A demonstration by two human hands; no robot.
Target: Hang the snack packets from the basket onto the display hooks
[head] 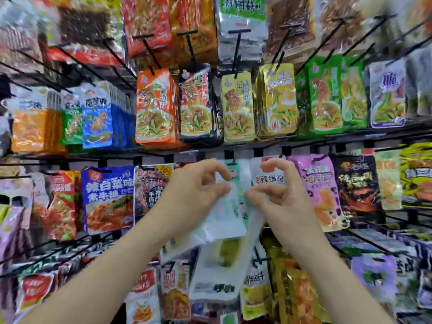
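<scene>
My left hand point(198, 183) pinches the top of a pale white-and-mint snack packet point(222, 218), which tilts down to the left. My right hand point(278, 190) pinches the same packet's top edge from the right. Both hands are raised in front of the middle row of the display, just below a black hook point(232, 163). Behind my hands hang a mint-green packet point(235, 174) and a white packet with a red label point(266, 174). The basket is out of view.
Rows of black hooks point(237, 50) carry many coloured snack packets on all sides: an orange packet point(154, 106), a yellow packet point(237, 106), a blue packet point(109, 197), a purple packet point(320, 190). More packets hang below my forearms.
</scene>
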